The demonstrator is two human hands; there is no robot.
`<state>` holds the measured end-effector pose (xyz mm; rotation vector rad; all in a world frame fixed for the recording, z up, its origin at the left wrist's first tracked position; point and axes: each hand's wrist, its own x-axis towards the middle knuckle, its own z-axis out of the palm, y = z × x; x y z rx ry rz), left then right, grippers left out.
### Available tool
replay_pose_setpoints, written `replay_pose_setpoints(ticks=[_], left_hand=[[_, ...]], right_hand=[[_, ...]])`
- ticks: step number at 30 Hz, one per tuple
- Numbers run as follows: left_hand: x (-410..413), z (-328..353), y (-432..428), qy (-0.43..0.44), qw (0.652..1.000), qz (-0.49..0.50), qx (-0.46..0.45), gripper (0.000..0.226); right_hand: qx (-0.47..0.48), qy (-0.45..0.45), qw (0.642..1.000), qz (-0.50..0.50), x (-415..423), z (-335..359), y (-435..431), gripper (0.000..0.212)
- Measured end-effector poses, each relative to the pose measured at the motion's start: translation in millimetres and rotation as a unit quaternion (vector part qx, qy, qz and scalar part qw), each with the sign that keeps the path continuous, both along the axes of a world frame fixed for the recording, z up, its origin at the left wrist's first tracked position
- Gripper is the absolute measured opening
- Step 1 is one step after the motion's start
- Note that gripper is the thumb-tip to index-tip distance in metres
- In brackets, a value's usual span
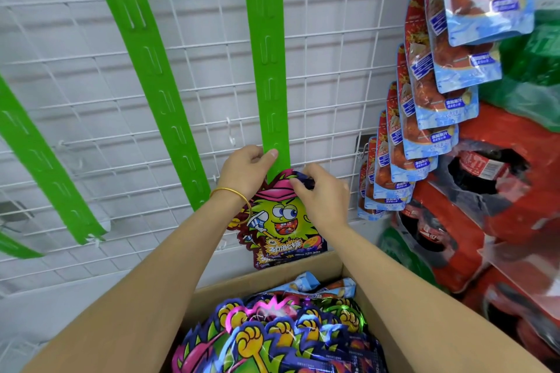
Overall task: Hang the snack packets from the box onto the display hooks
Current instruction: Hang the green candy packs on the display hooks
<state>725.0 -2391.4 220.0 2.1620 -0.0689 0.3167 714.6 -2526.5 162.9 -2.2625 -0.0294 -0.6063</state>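
A cartoon snack packet (283,225) with a green spiky face hangs at the bottom end of the middle green display strip (266,54). My left hand (245,168), with a gold bangle on its wrist, pinches the strip's lower end, thumb on its front. My right hand (321,191) grips the packet's top edge just below the strip. The cardboard box (403,315) sits below my arms and holds several more of the same packets (272,339).
A white wire grid panel (333,54) backs the strips. Two more green strips (145,63) hang at the left with no packets. A column of red-and-blue snack bags (424,118) hangs at the right, beside red shrink-wrapped drink packs (497,191).
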Motion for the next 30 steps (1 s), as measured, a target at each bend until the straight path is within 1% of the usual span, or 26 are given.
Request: replay_pose_setpoints(ticks=[3, 5, 9, 11, 18, 26, 28, 30], left_hand=[[-0.2, -1.8, 0.4, 0.002, 1.000, -0.001, -0.014, 0.037], [-0.2, -2.6, 1.7, 0.002, 1.000, -0.006, -0.019, 0.036], [-1.7, -2.7, 3.6, -0.006, 1.000, -0.016, 0.010, 0.039], [-2.4, -2.5, 2.5, -0.001, 1.000, -0.015, 0.014, 0.041], [-2.9, -0.6, -0.6, 0.013, 1.000, -0.008, -0.014, 0.045], [-3.7, -1.6, 1.5, 0.018, 0.998, -0.014, -0.058, 0.043], [-3.9, -4.0, 3.4, 0.013, 0.998, -0.022, -0.060, 0.039], [-6.2, -5.8, 5.5, 0.006, 0.998, -0.031, -0.053, 0.025]], right_hand=[[-0.001, 0.012, 1.000, 0.006, -0.4, -5.6, 0.1, 0.017], [0.006, 0.002, 1.000, 0.011, -1.5, -7.1, 0.6, 0.018], [0.069, -0.031, 0.997, 0.016, -2.2, -0.9, 2.8, 0.021], [0.082, -0.045, 0.996, 0.011, -0.3, 5.7, 4.4, 0.024], [0.021, -0.048, 0.998, -0.019, 4.1, 17.4, 8.4, 0.024], [0.014, -0.044, 0.999, -0.013, 5.7, 7.7, 9.1, 0.022], [0.005, -0.040, 0.999, -0.005, 6.6, 4.8, 8.2, 0.023], [-0.015, -0.028, 0.999, -0.004, 8.2, 0.4, 6.5, 0.025]])
